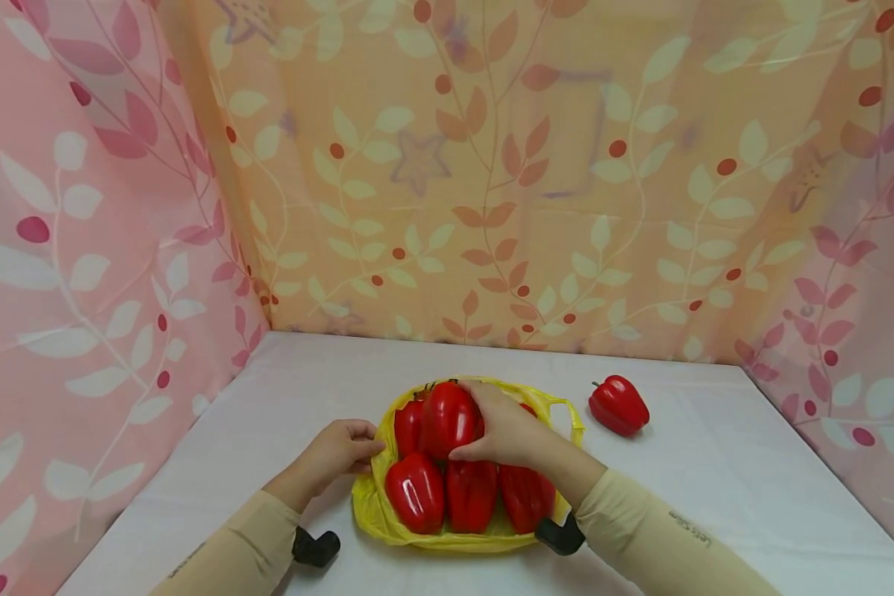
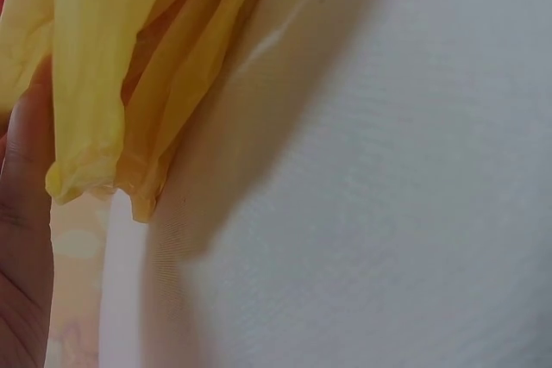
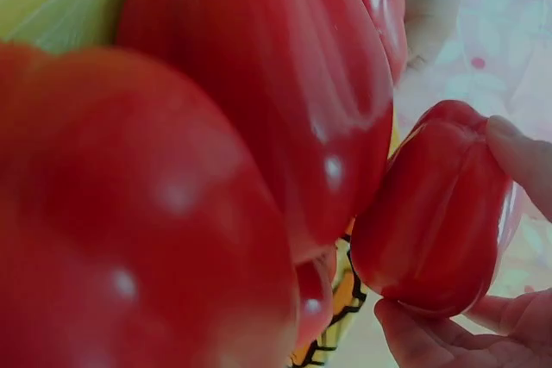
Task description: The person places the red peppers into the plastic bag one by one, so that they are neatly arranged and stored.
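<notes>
A yellow plastic bag lies spread on the table, with several red bell peppers in it. My right hand grips one red bell pepper over the back of the pile; the right wrist view shows this pepper between thumb and fingertips. At the bag's left edge, my left hand holds the rim between thumb and fingers. The left wrist view has the gathered yellow plastic by that hand, whose fingertips are mostly hidden.
Apart from the bag, another red bell pepper lies on its side at the right. Below the bag is the white-covered table. Leaf-patterned curtains stand at the back and both sides. A bag handle loop sticks out on the right.
</notes>
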The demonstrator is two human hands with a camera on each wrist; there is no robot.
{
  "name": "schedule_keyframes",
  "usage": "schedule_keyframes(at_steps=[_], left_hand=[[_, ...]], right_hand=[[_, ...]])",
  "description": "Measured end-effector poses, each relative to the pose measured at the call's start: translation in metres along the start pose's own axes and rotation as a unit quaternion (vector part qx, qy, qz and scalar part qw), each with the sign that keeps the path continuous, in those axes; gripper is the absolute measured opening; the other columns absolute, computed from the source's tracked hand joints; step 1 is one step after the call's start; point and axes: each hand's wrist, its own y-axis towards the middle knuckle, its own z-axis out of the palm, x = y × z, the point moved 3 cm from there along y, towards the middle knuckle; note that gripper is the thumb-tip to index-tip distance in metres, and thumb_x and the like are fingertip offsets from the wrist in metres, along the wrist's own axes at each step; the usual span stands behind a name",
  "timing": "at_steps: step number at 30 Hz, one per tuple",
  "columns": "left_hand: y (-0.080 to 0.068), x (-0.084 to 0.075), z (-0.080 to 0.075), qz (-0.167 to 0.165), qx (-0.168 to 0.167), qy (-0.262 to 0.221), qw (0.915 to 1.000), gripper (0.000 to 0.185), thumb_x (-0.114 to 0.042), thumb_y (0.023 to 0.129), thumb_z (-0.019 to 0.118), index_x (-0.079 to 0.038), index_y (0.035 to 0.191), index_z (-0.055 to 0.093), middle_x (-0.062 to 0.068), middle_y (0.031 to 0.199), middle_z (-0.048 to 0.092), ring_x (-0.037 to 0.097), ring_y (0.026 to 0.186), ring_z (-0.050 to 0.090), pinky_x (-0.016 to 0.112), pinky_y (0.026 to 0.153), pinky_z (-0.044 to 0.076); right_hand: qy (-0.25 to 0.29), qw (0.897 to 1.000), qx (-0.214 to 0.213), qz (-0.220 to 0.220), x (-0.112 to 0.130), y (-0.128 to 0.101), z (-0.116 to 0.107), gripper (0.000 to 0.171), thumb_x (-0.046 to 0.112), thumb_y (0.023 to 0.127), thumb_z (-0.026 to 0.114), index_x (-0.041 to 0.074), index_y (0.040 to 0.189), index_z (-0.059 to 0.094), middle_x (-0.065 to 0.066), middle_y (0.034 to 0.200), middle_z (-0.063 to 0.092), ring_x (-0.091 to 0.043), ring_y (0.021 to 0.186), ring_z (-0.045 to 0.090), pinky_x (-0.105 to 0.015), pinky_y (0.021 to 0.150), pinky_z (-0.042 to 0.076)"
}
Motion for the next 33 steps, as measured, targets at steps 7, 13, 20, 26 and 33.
schedule_keyframes(at_steps=[7,13,20,26,33], left_hand=[[0.0005,0.0001,-0.0001,-0.002,-0.002,0.001,1.0000,0.024,-0.025,0.083,0.066,-0.005,0.095,0.064,0.006,0.085,0.063,0.019,0.069,0.057,0.029,0.066,0.053],[0.0002,-0.0001,-0.0003,-0.001,-0.001,0.000,1.0000,0.024,-0.025,0.083,0.066,-0.005,0.095,0.064,0.006,0.085,0.063,0.019,0.069,0.057,0.029,0.066,0.053],[-0.0009,-0.0022,-0.0001,0.003,0.000,-0.002,1.0000,0.024,-0.025,0.083,0.066,-0.004,0.095,0.064,0.006,0.084,0.063,0.018,0.068,0.057,0.029,0.065,0.053],[-0.0020,-0.0050,0.0008,0.012,-0.002,-0.002,0.9999,0.021,-0.021,0.084,0.065,-0.003,0.094,0.063,0.006,0.082,0.062,0.017,0.066,0.056,0.028,0.063,0.053],[-0.0011,-0.0033,-0.0004,0.008,-0.001,-0.003,1.0000,0.021,-0.022,0.084,0.066,-0.004,0.093,0.064,0.007,0.084,0.063,0.018,0.067,0.057,0.029,0.065,0.053]], right_hand=[[-0.003,1.000,0.003,0.002,0.0027,0.0020,0.0049,0.090,0.040,0.066,0.080,0.015,0.138,0.032,-0.004,0.131,0.043,-0.024,0.116,0.043,-0.045,0.080,0.050],[-0.016,1.000,0.010,0.019,0.0042,0.0070,0.0094,0.091,0.044,0.065,0.079,0.018,0.139,0.032,-0.004,0.131,0.042,-0.023,0.116,0.043,-0.044,0.077,0.052],[-0.020,0.999,0.010,0.024,0.0059,0.0093,0.0104,0.092,0.044,0.065,0.079,0.019,0.140,0.032,-0.005,0.131,0.041,-0.024,0.116,0.043,-0.045,0.077,0.051],[-0.015,1.000,0.012,0.022,0.0053,0.0071,0.0083,0.093,0.042,0.065,0.080,0.018,0.140,0.031,-0.007,0.131,0.041,-0.026,0.115,0.044,-0.048,0.080,0.050],[-0.011,1.000,0.006,0.009,0.0008,0.0057,0.0020,0.095,0.041,0.065,0.080,0.016,0.142,0.029,-0.006,0.133,0.042,-0.024,0.118,0.043,-0.046,0.085,0.047]])
